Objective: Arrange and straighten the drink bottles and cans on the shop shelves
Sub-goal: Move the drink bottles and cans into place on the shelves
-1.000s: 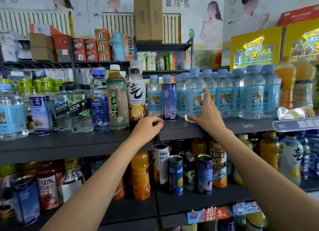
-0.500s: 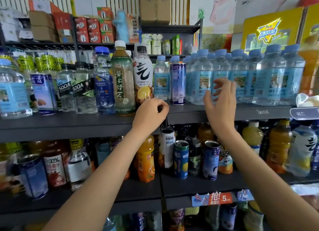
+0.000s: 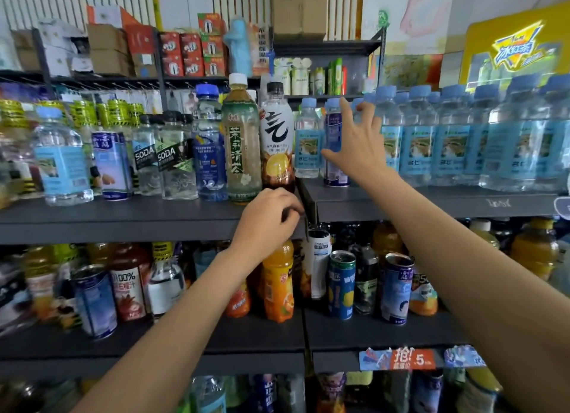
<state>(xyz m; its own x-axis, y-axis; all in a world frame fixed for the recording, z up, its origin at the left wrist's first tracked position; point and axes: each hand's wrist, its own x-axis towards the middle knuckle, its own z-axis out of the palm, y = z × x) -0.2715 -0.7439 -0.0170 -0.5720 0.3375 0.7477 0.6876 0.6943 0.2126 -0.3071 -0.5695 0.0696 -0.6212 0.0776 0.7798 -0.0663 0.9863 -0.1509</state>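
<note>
The right hand (image 3: 357,149) spreads open fingers before a blue can (image 3: 334,153), holding nothing. The left hand (image 3: 268,219) curls on the near shelf edge (image 3: 123,227), seemingly empty.

— Where could a hand pass on the upper shelf (image 3: 123,218)?
— Along the bare front strip. Behind it, bottles stand side by side.
— And on the right?
— The water bottles (image 3: 456,141) form a close wall; a blue can (image 3: 334,147) stands beside them.
— Lower shelf (image 3: 370,332)?
— Bare front edge there, with cans (image 3: 340,284) and bottles crowding the back.
</note>
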